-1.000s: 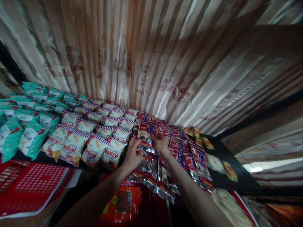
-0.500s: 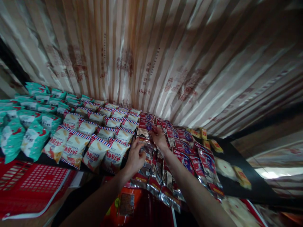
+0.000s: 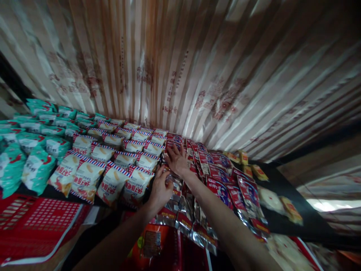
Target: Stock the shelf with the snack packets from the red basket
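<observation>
1. So, the red-and-silver foil packets (image 3: 222, 190) are lying in overlapping rows on the dark counter (image 3: 282, 222), with the front ones hanging over the edge toward the person.
2. The right hand (image 3: 176, 160) is resting flat on the packets at the back of the row, palm down and fingers spread, not gripping anything.
3. The left hand (image 3: 160, 190) is curling over the packets nearer the front, with its fingers bent against the foil. I can't tell if it's actually pinching one or just pressing.
4. I'm guessing these are handling light and floppy. That shiny foil is looking slick, so a stack is probably sliding apart easily.
5. Pinching the flat sealed edge is looking like the best hold to me, or pressing down with a flat palm to shift a whole row.
6. White striped packets (image 3: 113, 180) are sitting just left of them, touching, with teal packets (image 3: 34, 165) further left and a red basket (image 3: 34, 222) below.
</observation>
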`<state>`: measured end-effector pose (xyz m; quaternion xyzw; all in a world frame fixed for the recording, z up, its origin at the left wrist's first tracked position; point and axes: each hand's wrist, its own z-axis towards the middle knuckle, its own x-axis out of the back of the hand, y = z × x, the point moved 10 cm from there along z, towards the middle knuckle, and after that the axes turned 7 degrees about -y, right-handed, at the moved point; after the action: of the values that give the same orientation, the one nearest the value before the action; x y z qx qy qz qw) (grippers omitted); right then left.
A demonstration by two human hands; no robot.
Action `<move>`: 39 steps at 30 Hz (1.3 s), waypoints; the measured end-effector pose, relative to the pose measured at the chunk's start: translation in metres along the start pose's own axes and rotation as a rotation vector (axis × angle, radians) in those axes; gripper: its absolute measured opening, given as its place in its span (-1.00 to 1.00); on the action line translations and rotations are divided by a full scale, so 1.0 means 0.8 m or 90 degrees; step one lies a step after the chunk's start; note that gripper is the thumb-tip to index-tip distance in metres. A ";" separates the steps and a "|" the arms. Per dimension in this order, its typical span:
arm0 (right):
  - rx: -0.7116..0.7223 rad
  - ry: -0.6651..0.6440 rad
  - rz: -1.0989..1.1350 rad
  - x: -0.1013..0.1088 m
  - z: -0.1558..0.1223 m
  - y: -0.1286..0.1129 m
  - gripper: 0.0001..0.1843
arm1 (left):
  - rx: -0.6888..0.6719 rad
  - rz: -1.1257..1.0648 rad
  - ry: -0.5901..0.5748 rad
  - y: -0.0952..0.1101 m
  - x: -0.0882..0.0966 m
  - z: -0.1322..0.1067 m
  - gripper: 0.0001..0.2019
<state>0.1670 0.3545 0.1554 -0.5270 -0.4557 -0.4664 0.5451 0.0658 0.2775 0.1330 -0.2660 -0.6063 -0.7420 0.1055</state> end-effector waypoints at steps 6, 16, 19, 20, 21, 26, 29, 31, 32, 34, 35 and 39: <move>0.010 -0.054 0.010 -0.012 0.003 -0.007 -0.47 | 0.005 -0.001 0.009 -0.009 -0.002 0.001 -0.62; 0.045 0.030 0.061 -0.012 0.001 -0.005 -0.50 | -0.045 0.036 0.038 -0.010 -0.010 -0.005 -0.61; 0.052 0.110 0.102 0.010 -0.010 0.002 -0.52 | -0.045 0.056 0.014 -0.005 -0.011 -0.008 -0.59; 0.051 0.133 0.120 0.017 -0.017 0.008 -0.53 | -0.050 0.061 0.006 -0.002 -0.011 -0.009 -0.57; 0.051 0.150 0.138 0.024 -0.025 0.016 -0.53 | -0.057 0.065 0.001 0.002 -0.010 -0.011 -0.56; 0.038 0.193 0.197 0.052 -0.099 0.076 -0.58 | -0.118 0.103 0.001 0.025 -0.002 -0.025 -0.54; -0.007 0.183 0.178 0.061 -0.154 0.122 -0.60 | -0.164 0.104 0.004 0.038 0.003 -0.032 -0.62; -0.021 0.142 0.150 0.057 -0.187 0.144 -0.62 | -0.192 0.098 0.008 0.045 0.007 -0.037 -0.65; -0.014 0.111 0.125 0.052 -0.201 0.150 -0.63 | -0.207 0.095 0.008 0.048 0.008 -0.039 -0.66; 0.006 0.061 0.057 0.040 -0.225 0.156 -0.61 | -0.244 0.088 0.005 0.056 0.010 -0.047 -0.67; 0.003 0.046 0.022 0.035 -0.234 0.159 -0.59 | -0.268 0.082 0.001 0.060 0.010 -0.052 -0.66; -0.062 0.028 -0.045 0.026 -0.252 0.166 -0.58 | -0.371 0.037 -0.011 0.082 0.009 -0.087 -0.63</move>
<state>0.3027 0.1537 0.1505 -0.5262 -0.4386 -0.5187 0.5116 0.0724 0.1959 0.1838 -0.3086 -0.3605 -0.8793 0.0406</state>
